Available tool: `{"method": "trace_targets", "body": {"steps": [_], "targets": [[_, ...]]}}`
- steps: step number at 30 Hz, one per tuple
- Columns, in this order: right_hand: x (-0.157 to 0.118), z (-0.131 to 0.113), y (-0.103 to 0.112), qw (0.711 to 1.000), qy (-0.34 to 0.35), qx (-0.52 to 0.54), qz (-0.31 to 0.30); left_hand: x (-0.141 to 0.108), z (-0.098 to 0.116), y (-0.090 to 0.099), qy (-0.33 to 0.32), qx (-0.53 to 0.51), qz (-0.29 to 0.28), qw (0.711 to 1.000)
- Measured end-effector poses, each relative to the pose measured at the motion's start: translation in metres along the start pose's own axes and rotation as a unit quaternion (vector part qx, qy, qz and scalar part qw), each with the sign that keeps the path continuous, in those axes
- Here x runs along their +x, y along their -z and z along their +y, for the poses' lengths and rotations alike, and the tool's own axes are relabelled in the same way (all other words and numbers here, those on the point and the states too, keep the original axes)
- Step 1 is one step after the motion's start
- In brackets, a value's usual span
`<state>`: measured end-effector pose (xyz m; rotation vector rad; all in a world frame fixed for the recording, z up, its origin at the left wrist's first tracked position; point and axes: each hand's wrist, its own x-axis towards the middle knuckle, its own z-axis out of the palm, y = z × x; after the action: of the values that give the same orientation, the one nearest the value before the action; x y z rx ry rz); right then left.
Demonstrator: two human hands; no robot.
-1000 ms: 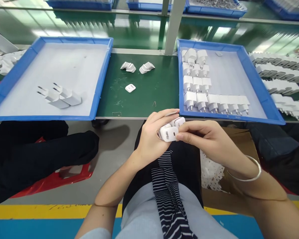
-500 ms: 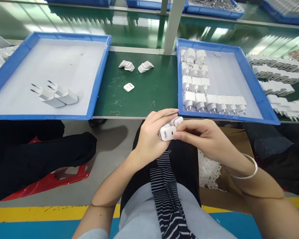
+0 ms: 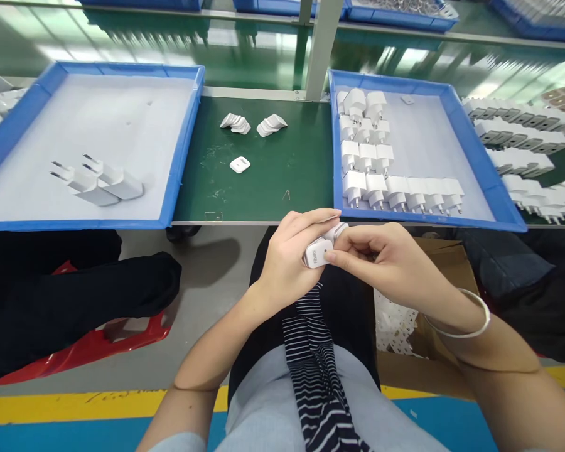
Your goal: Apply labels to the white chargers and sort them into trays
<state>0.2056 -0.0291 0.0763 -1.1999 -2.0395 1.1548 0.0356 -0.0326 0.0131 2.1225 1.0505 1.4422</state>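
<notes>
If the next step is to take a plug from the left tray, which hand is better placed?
Probably the left hand: it is nearer the tray and its plugs than the right hand, though it holds white pieces.

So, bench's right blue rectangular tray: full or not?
Only partly: the tray has white pronged plugs along its left and front; white liner shows upper right.

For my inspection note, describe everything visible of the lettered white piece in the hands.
The white piece looks like smooth plastic, with rounded corners, dark lettering and a small slot on its upturned face. The left hand holds it near the table edge; the right hand touches it, thumb beside the slot. Its underside is hidden.
</notes>
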Motion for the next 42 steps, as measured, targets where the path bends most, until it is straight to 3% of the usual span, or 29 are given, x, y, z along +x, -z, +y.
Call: {"method": "trace_targets", "body": {"steps": [16,22,28,31,38,42], "targets": [[-0.001,0.001,-0.004,0.992,0.016,-0.122,0.038,-0.002,-0.008,-0.005,-0.014,-0.011,-0.015,1.0],[-0.011,0.002,-0.003,0.997,0.032,-0.04,0.049,0.0,-0.003,-0.001,0.024,-0.088,-0.02,0.996],[-0.021,0.014,-0.007,0.973,0.056,0.067,0.213,0.003,0.005,0.006,0.079,-0.168,-0.024,0.982],[-0.021,0.022,-0.014,0.961,0.07,0.077,0.258,0.003,0.006,0.006,0.08,-0.193,-0.03,0.977],[-0.015,0.021,-0.021,0.972,0.067,0.169,0.148,0.003,0.005,0.006,0.106,-0.232,-0.036,0.966],[-0.013,0.015,-0.026,0.975,0.04,0.186,0.116,0.003,0.005,0.005,0.106,-0.259,-0.04,0.959]]}}
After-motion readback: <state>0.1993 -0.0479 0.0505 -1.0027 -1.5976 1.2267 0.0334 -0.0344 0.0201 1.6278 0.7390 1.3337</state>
